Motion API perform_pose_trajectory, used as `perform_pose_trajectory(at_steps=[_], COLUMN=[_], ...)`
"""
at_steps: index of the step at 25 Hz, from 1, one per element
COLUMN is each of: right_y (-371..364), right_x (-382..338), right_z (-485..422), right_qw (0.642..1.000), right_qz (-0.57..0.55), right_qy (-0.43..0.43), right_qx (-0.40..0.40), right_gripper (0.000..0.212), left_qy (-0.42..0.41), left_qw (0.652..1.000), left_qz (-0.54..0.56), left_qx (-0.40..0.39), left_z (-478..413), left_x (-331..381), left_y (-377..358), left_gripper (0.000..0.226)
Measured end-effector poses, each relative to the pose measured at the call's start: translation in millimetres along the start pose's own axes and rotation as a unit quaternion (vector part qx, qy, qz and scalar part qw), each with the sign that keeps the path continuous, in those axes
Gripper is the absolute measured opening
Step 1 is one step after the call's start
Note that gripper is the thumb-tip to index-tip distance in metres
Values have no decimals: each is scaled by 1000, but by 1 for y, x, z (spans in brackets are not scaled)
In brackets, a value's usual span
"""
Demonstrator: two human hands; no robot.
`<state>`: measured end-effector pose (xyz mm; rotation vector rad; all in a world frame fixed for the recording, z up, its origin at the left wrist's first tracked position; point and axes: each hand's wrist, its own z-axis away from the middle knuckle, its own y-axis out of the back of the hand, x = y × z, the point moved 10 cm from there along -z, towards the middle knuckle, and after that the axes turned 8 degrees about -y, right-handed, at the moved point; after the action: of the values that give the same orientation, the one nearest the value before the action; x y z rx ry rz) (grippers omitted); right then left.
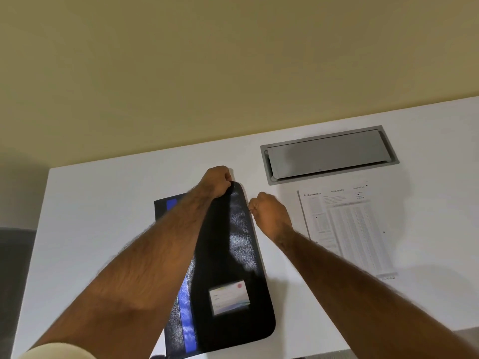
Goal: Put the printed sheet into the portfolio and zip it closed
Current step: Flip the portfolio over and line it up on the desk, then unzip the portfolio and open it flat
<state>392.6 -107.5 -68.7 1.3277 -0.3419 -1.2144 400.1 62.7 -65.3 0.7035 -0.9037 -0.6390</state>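
A black leather-look portfolio (233, 255) with a blue stripe down its left side lies flat on the white bench (103, 216), in the lower middle of the frame. The left hand (217, 181) is curled over its top edge, gripping it, probably to pin the case down so that it does not slide when the zip is pulled. The right hand (269, 213) is clenched just beside the portfolio's right edge, near the top. Its fingertips (251, 209) pinch at the seam, where a zip pull would sit, though the pull itself is too small to make out. Whether the zip is open or closed along that edge cannot be told.

The white printed sheet (347, 229), covered in fine tables, lies on the bench at the right of the frame. It is apart from the portfolio and not yet inside it. Above the sheet a grey recessed hatch (329, 154) is set into the bench. A pale label card (229, 296) sits on the portfolio's lower front. Only the right forearm lies between sheet and portfolio.
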Motion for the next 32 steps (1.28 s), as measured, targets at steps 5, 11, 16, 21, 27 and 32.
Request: perform_pose_trajectory(at_steps=[5, 11, 16, 21, 27, 32], right_y=[-12, -36, -36, -28, -25, -33], right_x=[11, 30, 36, 29, 29, 26], right_z=[62, 135, 144, 139, 142, 149], right_qw=[1000, 999, 999, 999, 999, 999], right_qz=[-3, -20, -20, 11, 46, 50], right_qy=[12, 9, 8, 26, 10, -12], right_qx=[-13, -38, -36, -33, -2, 1], right_gripper=[19, 11, 16, 19, 17, 16], left_qy=[15, 23, -44, -90, 59, 72], left_qw=[1000, 1000, 989, 984, 985, 981], left_qz=[3, -10, -85, -123, -155, -175], left_qx=[-2, 16, 115, 96, 43, 38], left_z=[4, 10, 91, 266, 346, 347], left_x=[0, -6, 21, 9, -69, -78], left_y=[-3, -6, -23, -122, -181, -183], left_gripper=[9, 8, 55, 105, 122, 122])
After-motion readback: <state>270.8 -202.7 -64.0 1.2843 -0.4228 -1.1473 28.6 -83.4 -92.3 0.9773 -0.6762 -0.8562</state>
